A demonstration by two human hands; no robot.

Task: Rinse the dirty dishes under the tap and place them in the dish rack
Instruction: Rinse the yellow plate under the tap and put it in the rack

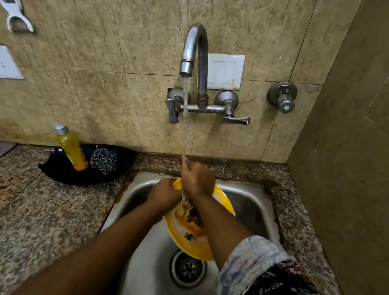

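A yellow plate (182,239) smeared with food scraps is held tilted over the steel sink (252,206). My left hand (162,195) grips the plate's upper left rim. My right hand (198,177) rests on the plate's top edge, fingers bunched, directly under the water stream; whether it grips the plate is unclear. The wall tap (195,51) is running, and water falls onto my right hand and down the plate. My right forearm covers part of the plate. No dish rack is in view.
A black dish (55,170) on the granite counter left of the sink holds a yellow soap bottle (72,148) and a steel scrubber (103,160). The drain (187,268) lies below the plate. A side wall stands close on the right.
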